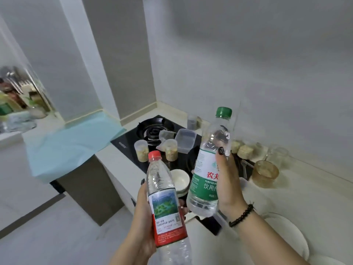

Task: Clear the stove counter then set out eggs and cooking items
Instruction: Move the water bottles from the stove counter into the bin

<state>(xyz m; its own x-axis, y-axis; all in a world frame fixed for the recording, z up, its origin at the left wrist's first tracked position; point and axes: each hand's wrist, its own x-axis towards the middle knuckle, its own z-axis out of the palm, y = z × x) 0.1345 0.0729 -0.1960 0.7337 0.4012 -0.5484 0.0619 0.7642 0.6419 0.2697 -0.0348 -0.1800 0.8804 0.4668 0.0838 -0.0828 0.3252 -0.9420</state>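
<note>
My left hand (142, 222) grips a clear water bottle with a red cap and red label (164, 199), held upright in front of the counter. My right hand (228, 186) grips a second clear bottle with a green cap and green label (208, 169), tilted slightly and raised above the black stove top (129, 142). Both bottles are off the counter. On the stove sit two small plastic cups of grain (142, 151), a clear lidded box (185, 140) and stacked white bowls (180, 180) behind the bottles.
A gas burner (152, 129) lies at the stove's far end. An amber glass pot (265, 174), jars and glasses (277, 153) stand on the counter to the right. A light blue sheet (72, 144) covers the counter to the left. A white plate (286, 230) lies at near right.
</note>
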